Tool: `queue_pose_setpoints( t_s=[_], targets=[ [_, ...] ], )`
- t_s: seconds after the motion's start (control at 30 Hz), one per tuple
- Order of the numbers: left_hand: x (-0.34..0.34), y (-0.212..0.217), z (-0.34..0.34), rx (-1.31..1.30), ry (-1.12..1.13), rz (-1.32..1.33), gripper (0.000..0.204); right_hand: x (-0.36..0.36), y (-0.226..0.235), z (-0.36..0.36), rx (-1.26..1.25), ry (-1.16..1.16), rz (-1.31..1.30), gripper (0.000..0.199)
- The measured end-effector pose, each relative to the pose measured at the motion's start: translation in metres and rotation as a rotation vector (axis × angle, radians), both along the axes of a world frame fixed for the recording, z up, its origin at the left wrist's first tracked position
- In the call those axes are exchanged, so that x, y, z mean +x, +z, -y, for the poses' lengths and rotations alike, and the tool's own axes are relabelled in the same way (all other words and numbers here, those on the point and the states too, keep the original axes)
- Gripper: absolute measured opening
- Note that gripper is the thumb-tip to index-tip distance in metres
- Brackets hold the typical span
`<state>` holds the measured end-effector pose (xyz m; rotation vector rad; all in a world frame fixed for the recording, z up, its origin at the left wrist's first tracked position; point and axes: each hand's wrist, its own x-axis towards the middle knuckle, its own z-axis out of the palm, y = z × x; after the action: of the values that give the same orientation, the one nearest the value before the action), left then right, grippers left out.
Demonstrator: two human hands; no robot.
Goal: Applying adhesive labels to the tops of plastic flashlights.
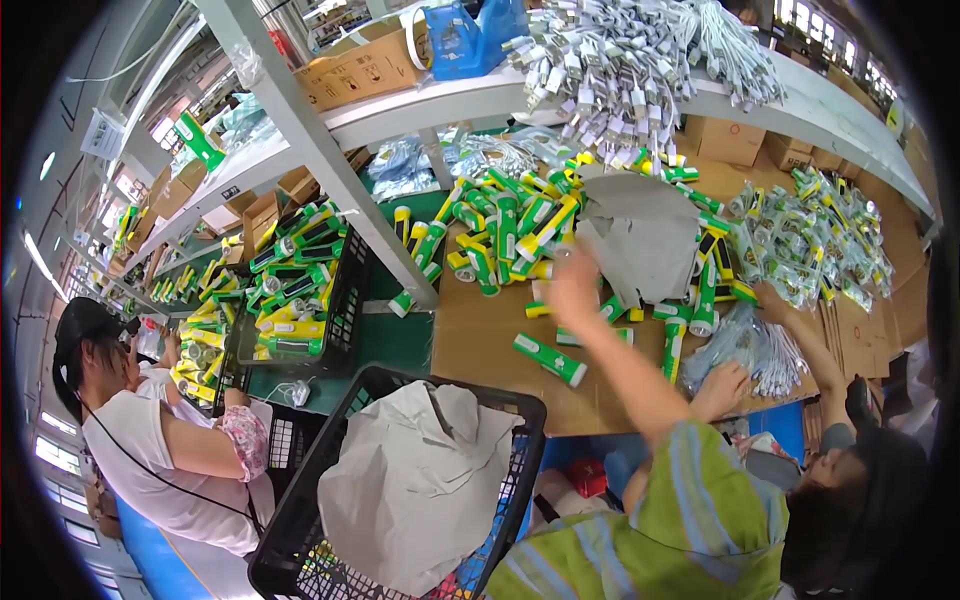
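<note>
From the lower edge my right arm, in a green striped sleeve, reaches forward and left over the table. My right hand (574, 282) is smeared by motion beside a grey paper sheet (645, 235). Whether it grips anything cannot be told. The sheet lies over a heap of green and yellow flashlights (507, 225). Passing beneath that arm, what appears to be my left hand (722, 388) has curled fingers at the edge of clear plastic bags (728, 345) and white cables (778, 372). What it holds, if anything, is hidden. One flashlight (550, 359) lies apart on the cardboard.
A black crate (535, 412) with crumpled grey paper (420, 490) stands close by. A co-worker's hand (772, 302) reaches in from the right, near bagged flashlights (810, 235). Another person (170, 450) works at left. Cables (610, 75) hang over the shelf (480, 95) above.
</note>
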<state>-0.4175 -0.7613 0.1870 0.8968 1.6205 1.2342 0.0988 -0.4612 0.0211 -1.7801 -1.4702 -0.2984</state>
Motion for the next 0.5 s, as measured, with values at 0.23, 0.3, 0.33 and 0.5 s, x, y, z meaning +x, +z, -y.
queue_pose_setpoints(
  t_s=[0.23,0.3,0.33,0.5],
  targets=[
    [-0.21,-0.131,0.092,-0.274,0.326,-0.024,0.037,0.181,-0.018,-0.008,-0.171,-0.502,-0.157,0.026],
    [-0.185,-0.108,0.072,-0.339,0.317,0.018,0.043,0.19,0.033,-0.001,0.037,-0.415,-0.204,0.03],
    [-0.171,-0.095,0.064,-0.366,0.315,0.043,0.047,0.18,0.055,0.008,-0.004,-0.409,-0.238,0.03],
    [-0.123,-0.078,0.046,-0.342,0.275,0.099,0.056,0.034,0.098,0.04,-0.112,0.111,-0.154,0.026]
  ],
)
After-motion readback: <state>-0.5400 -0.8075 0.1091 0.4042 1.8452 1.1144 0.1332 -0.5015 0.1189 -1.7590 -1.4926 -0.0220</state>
